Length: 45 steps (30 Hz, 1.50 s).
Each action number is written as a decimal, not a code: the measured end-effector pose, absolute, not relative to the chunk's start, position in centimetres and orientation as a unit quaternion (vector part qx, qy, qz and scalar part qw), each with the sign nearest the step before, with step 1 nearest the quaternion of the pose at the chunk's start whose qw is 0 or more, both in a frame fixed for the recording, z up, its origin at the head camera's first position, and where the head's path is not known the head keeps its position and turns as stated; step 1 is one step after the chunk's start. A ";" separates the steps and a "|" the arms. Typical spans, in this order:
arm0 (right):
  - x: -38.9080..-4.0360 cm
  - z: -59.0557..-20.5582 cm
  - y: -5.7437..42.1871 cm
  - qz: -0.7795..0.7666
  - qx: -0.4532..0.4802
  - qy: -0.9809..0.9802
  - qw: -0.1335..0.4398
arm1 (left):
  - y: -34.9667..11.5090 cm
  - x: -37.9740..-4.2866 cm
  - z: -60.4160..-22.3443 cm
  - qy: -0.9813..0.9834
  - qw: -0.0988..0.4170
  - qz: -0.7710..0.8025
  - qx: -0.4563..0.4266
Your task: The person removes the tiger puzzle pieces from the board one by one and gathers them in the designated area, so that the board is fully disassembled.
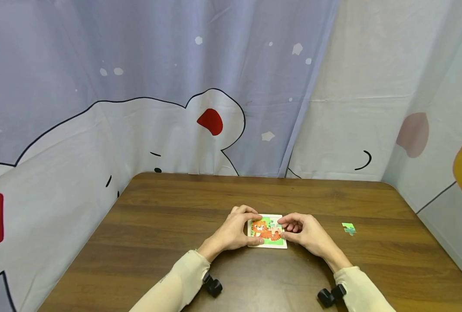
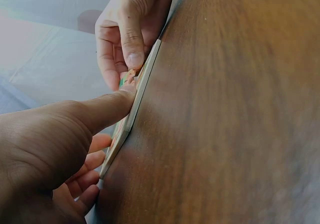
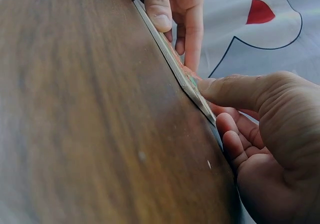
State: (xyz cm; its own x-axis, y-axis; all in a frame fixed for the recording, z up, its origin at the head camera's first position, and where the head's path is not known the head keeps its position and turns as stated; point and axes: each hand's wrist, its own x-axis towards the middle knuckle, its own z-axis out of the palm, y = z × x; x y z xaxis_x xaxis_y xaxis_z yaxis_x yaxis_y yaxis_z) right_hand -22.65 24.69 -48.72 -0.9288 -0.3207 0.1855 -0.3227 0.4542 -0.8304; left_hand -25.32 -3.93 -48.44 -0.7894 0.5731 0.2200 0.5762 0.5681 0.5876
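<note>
A small square jigsaw puzzle board (image 1: 267, 246) with a white border and an orange tiger on green lies flat on the table. Part of its upper right area shows pale, unfilled shapes. My left hand (image 1: 234, 229) grips the board's left side, thumb at the near edge and fingers at the far edge. Over the board's right side, my right hand (image 1: 305, 234) pinches a puzzle piece (image 2: 131, 76) between thumb and fingers. That piece is orange and green, tilted close above the board and mostly covered by the fingertips. In the right wrist view, the board's edge (image 3: 172, 64) shows side-on.
Another puzzle piece (image 1: 348, 228), green and bluish, lies on the brown wooden table (image 1: 168, 225) to the right of my right hand. A printed curtain (image 1: 156, 130) hangs along the table's back and sides.
</note>
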 end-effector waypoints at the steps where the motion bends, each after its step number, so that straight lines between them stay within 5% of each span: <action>1: -22.7 -48.8 24.7 0.492 0.189 -0.850 0.000 | -3.9 -25.3 -48.4 -0.885 0.002 -0.333 -0.324; 26: -23.2 -48.1 25.5 0.554 0.175 -0.814 -0.006 | -3.9 -25.4 -48.5 -0.885 0.000 -0.343 -0.315; 45: -23.3 -43.3 30.0 0.575 0.170 -0.798 0.065 | -4.1 -25.3 -48.6 -0.887 0.001 -0.336 -0.318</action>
State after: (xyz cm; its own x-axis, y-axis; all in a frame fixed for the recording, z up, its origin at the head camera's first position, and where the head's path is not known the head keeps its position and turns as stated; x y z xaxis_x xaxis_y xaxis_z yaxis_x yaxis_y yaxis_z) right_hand -23.29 29.96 -43.33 -0.9336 -0.1961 0.2998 -0.3465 0.2817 -0.8948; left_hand -25.31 -4.08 -48.57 -0.7975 0.5637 0.2150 0.5647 0.5719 0.5951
